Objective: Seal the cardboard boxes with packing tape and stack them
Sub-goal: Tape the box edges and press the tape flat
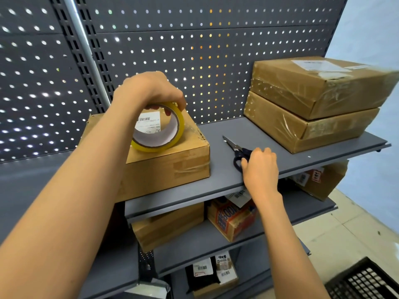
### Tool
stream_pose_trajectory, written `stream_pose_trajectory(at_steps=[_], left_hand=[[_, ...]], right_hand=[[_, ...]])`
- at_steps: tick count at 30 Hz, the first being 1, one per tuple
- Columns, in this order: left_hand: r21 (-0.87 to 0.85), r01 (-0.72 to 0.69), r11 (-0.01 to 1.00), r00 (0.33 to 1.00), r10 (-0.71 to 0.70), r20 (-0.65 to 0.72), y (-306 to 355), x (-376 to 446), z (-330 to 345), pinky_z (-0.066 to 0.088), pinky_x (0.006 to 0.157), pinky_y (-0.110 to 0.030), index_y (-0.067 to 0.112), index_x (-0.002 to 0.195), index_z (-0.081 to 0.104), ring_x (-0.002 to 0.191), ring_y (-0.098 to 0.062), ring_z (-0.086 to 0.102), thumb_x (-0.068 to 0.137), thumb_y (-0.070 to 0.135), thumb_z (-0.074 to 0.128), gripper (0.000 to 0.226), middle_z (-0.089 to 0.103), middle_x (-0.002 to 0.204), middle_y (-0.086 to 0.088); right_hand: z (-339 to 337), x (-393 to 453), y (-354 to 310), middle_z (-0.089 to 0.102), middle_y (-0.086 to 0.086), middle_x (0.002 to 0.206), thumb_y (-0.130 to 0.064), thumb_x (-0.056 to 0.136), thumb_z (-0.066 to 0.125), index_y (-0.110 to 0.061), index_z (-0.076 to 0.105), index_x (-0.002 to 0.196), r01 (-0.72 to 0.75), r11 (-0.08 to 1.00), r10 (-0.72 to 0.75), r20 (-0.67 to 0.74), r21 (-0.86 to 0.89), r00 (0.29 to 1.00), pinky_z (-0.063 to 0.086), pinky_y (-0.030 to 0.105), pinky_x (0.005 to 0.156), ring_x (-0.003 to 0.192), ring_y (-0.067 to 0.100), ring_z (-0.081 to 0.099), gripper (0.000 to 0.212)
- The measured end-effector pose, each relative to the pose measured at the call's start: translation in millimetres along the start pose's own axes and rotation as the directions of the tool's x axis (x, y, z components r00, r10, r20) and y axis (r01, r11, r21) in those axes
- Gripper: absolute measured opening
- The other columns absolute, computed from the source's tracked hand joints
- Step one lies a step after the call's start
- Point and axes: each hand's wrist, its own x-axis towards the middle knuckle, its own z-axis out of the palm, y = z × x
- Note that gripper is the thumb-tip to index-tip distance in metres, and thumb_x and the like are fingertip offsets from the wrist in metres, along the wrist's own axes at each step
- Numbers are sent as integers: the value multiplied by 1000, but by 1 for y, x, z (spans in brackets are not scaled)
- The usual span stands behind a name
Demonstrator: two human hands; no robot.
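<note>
The tape roll (158,127) is gripped from above by the left hand (149,89) on the box (168,160). The scissors (236,151) lie under the right hand (260,169), fingers curled on the handles, blades pointing away leftward.

Tape roll (159,128): translucent yellow with a white inner core. Box beneath it (172,160): plain brown cardboard carrying a white label printed with a black barcode. Two stacked boxes (313,100): brown cardboard under glossy clear tape; the top one bears a white label. Scissors (237,151): silver blades, dark navy handles. Shelf (216,186): flat matte grey. Pegboard panel (194,50): dark grey with a regular grid of small holes showing white, some orange. Lower-shelf carton (232,221): brown with orange and blue print. Crate (367,281): black lattice. Floor (356,223): pale cream tiles.
</note>
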Motion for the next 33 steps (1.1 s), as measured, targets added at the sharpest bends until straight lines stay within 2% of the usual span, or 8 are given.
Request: stream_pose_trajectory(at_steps=[4, 7, 10, 14, 19, 22, 33], left_hand=[[5, -2, 1000, 1000, 2, -11, 0, 0, 0, 33, 52, -26, 15, 50, 54, 48, -17, 43, 74, 40, 69, 37, 41, 27, 9], [0, -12, 1000, 1000, 12, -13, 1, -1, 0, 34, 52, -26, 14, 51, 54, 48, -16, 43, 76, 38, 69, 38, 40, 26, 9], [-3, -12, 1000, 1000, 12, -9, 1, 0, 0, 33, 51, -26, 14, 51, 54, 48, -16, 42, 77, 38, 69, 38, 40, 26, 9], [-17, -15, 1000, 1000, 14, -9, -1, 2, 0, 35, 51, -25, 14, 49, 57, 48, -16, 43, 75, 38, 70, 37, 44, 31, 6], [-38, -31, 999, 999, 32, 13, -2, 6, 2, 36, 50, -25, 13, 51, 61, 49, -15, 43, 76, 35, 69, 34, 49, 43, 2], [-47, -32, 998, 999, 34, 27, -2, 8, 2, 36, 51, -25, 12, 53, 60, 51, -16, 43, 77, 34, 69, 34, 51, 51, -1], [-43, -23, 999, 999, 25, 44, -4, 8, 3, 40, 60, -30, 15, 52, 65, 55, -19, 44, 72, 39, 70, 32, 52, 56, -2]], right_hand=[[-15, -10, -8, 60, 14, 109, -30, 101, 43, -4, 47, 114, 91, 992, -89, -29, 90, 996, 34, 32, 67, 100, 34, 58, 30], [-29, -17, -18, 62, 10, 104, -30, 98, 51, -6, 51, 112, 186, 957, -170, -89, 224, 981, 37, 32, 67, 94, 29, 58, 28], [-38, -23, -21, 63, 6, 106, -31, 91, 61, -9, 52, 116, 232, 935, -196, -154, 270, 968, 41, 31, 74, 98, 24, 58, 35], [-44, -31, -19, 60, 3, 103, -42, 84, 68, -13, 50, 109, 270, 940, -239, -164, 206, 957, 35, 27, 68, 96, 22, 56, 42], [-45, -41, -19, 56, 0, 94, -57, 77, 65, -16, 46, 96, 305, 945, -279, -190, 119, 941, 36, 28, 65, 91, 19, 54, 49], [-46, -45, -17, 56, -1, 96, -57, 77, 64, -16, 46, 97, 310, 945, -290, -177, 100, 941, 35, 27, 66, 93, 19, 54, 49], [-52, -68, -15, 50, -3, 96, -57, 80, 60, -17, 43, 100, 348, 936, -336, -152, 56, 929, 28, 24, 67, 94, 18, 49, 48]])
